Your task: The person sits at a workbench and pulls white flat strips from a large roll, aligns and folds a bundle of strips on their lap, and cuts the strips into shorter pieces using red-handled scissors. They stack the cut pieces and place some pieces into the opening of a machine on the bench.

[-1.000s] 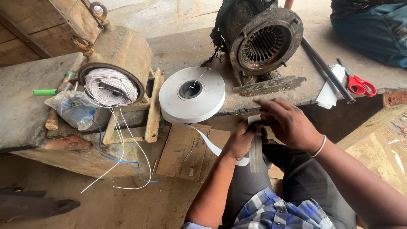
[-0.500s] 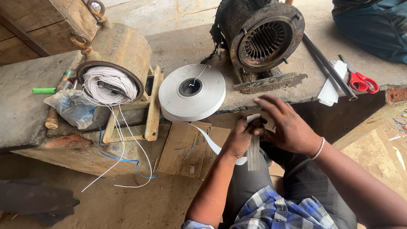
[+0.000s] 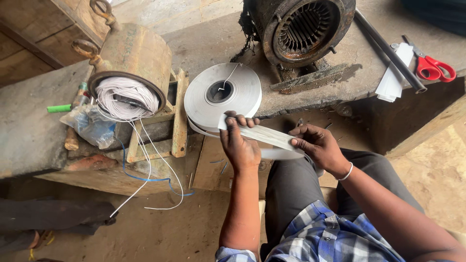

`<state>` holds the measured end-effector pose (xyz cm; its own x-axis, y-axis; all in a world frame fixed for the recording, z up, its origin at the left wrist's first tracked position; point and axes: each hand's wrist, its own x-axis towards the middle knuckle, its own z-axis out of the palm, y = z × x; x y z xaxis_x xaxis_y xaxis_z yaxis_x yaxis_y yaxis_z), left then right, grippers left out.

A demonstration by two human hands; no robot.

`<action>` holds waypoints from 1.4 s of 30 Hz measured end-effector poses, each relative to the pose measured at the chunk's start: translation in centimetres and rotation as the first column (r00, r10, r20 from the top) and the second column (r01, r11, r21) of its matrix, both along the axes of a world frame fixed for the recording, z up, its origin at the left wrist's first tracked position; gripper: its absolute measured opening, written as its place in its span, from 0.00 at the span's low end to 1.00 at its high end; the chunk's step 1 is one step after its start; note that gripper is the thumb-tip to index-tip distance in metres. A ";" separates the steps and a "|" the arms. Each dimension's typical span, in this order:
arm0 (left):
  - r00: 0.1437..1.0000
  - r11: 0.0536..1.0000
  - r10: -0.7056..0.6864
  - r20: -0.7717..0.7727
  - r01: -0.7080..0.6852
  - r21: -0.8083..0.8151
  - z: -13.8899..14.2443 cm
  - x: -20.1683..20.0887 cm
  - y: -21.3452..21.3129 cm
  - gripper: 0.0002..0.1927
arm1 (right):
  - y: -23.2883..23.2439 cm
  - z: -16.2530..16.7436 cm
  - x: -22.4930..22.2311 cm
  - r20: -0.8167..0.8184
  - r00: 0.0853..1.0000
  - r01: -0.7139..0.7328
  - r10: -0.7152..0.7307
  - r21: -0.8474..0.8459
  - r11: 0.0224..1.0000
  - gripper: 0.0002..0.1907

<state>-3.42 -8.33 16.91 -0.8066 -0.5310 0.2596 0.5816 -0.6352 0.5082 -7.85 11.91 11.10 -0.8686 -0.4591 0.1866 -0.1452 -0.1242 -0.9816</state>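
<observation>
I see a strip of white insulation paper [image 3: 264, 136] pulled off the big white roll [image 3: 221, 97] that lies flat at the edge of the concrete bench [image 3: 29, 131]. The strip's long axis runs from the upper left, by the roll, down to the lower right, and its broad face is turned up toward the camera. It hangs in the air over the person's lap, in front of the bench.

The left hand [image 3: 240, 145] is closed on the strip at the end next to the roll: the fingers curl over the top edge and the strip passes under them, so the hand sits just beside the roll's rim, nearly touching it. The right hand [image 3: 318, 148] pinches the other end, thumb and fingertips shut on the paper's edge, with the strip lying between them and stretched taut across to the left hand. A second loop of the same paper sags below the taut run, between the two hands. A white bangle sits on the right wrist.

Behind the roll stands a rusty motor stator [image 3: 308, 26] with its slotted bore facing the camera. To the left a second motor housing [image 3: 133, 56] holds a bundle of white winding wire [image 3: 127, 97], some strands trailing down off the bench with a blue wire. Red-handled scissors [image 3: 434, 68] lie at the far right of the bench, beside cut white paper pieces [image 3: 391, 82] and a dark metal bar [image 3: 388, 51].
</observation>
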 end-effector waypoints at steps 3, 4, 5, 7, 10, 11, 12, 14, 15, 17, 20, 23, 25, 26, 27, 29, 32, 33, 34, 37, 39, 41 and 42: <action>0.999 1.000 0.018 0.043 -0.018 0.010 0.4 0.2 -0.3 0.13 | -0.3 0.6 0.0 -0.020 0.999 0.027 -0.027 0.016 0.999 0.10; 0.998 0.999 0.029 0.050 -0.030 0.012 0.5 0.2 -0.3 0.13 | -0.4 0.8 0.1 -0.030 0.999 0.030 -0.029 0.016 0.999 0.10; 0.997 0.999 0.041 0.058 -0.042 0.013 0.5 0.3 -0.3 0.13 | -0.5 1.0 0.1 -0.039 0.999 0.032 -0.031 0.016 0.999 0.10; 0.996 0.997 0.073 0.046 -0.074 0.003 0.7 0.3 -0.2 0.13 | -0.3 1.3 0.0 -0.002 1.000 0.018 -0.018 0.044 0.999 0.10; 0.996 0.997 0.077 -0.038 -0.078 -0.017 0.9 0.6 -0.3 0.13 | 0.0 1.8 -0.4 0.050 0.999 0.015 -0.018 0.058 0.998 0.09; 0.995 0.997 0.069 -0.076 -0.071 -0.024 1.1 0.6 -0.3 0.13 | 0.2 2.0 -0.6 0.067 0.998 0.019 -0.023 0.058 0.998 0.09; 0.998 0.997 0.045 -0.042 -0.048 -0.062 1.2 0.7 -0.3 0.16 | 0.3 2.2 -0.8 0.037 0.999 0.023 -0.024 0.044 0.999 0.09; 1.000 0.990 0.000 0.026 0.003 -0.138 1.4 0.8 -0.3 0.23 | 0.6 2.9 -1.4 -0.025 0.999 0.031 -0.030 0.013 0.999 0.08; 0.994 0.943 -0.063 0.085 0.087 -0.321 1.4 0.8 -0.2 0.27 | 0.8 3.4 -1.7 0.037 0.999 0.028 -0.028 0.017 0.999 0.08; 0.963 0.731 -0.142 0.228 0.257 -0.632 1.2 0.8 -0.2 0.36 | 1.1 4.5 -2.2 0.163 0.986 0.020 -0.023 0.021 1.000 0.08; 0.965 0.512 -0.093 0.246 0.258 -0.820 0.0 -0.1 1.3 0.24 | 1.0 6.2 -2.7 -0.157 0.985 -0.073 0.075 0.014 0.997 0.06; 0.979 0.460 0.036 0.201 0.162 -0.873 -1.6 -0.5 1.9 0.20 | 0.6 7.2 -2.4 0.069 0.997 -0.051 0.043 0.112 0.992 0.06; 0.963 0.564 -0.057 0.265 0.250 -0.787 -2.5 -1.0 2.0 0.18 | 0.5 7.2 -2.2 0.000 1.000 -0.028 0.029 0.167 0.986 0.06; 0.950 0.608 -0.109 0.292 0.296 -0.737 -2.8 -1.3 1.9 0.16 | 1.0 7.1 -2.3 -0.037 0.999 -0.014 0.021 0.195 0.981 0.06; 0.943 0.673 -0.134 0.303 0.311 -0.671 -3.1 -1.5 2.0 0.16 | 2.0 7.0 -2.7 -0.203 0.978 0.088 -0.049 0.191 0.978 0.07; 0.927 0.786 -0.179 0.328 0.336 -0.519 -3.5 -1.7 1.8 0.17 | 5.1 6.7 -4.3 -0.511 0.845 0.266 -0.156 0.149 0.952 0.10; 0.914 0.874 -0.252 0.319 0.357 -0.330 -3.7 -2.0 2.0 0.18 | 12.6 7.0 -9.6 -0.674 0.518 0.813 -0.526 0.198 0.547 0.08; 0.908 0.898 -0.249 0.336 0.346 -0.270 -3.8 -2.1 2.2 0.18 | 15.2 7.3 -11.8 -0.771 0.402 0.894 -0.494 0.214 0.394 0.07; 0.902 0.919 -0.247 0.354 0.334 -0.211 -3.9 -2.3 2.5 0.19 | 17.6 7.5 -13.8 -0.854 0.287 0.952 -0.434 0.203 0.230 0.08; 0.905 0.945 -0.285 0.317 0.321 -0.068 -4.6 -2.9 2.9 0.18 | 22.4 7.7 -18.2 -0.688 0.651 0.729 -0.320 0.685 0.009 0.15; 0.907 0.947 -0.306 0.288 0.320 -0.002 -5.4 -3.3 2.9 0.18 | 22.8 7.5 -19.8 -0.593 0.738 0.608 -0.320 0.791 -0.064 0.21; 0.902 0.945 -0.322 0.288 0.322 0.050 -6.5 -3.6 2.5 0.19 | 22.8 7.7 -20.4 -0.508 0.782 0.517 -0.361 0.852 -0.079 0.24; 0.904 0.948 -0.316 0.287 0.312 0.062 -6.9 -3.7 2.3 0.17 | 22.4 7.7 -20.5 -0.474 0.784 0.494 -0.401 0.868 -0.061 0.23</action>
<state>-7.09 -6.02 9.98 -0.9708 -0.2395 -0.0160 0.1797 -0.7694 0.6130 -28.34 34.35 18.80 -0.9777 0.2060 0.0414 0.1950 0.9629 -0.1868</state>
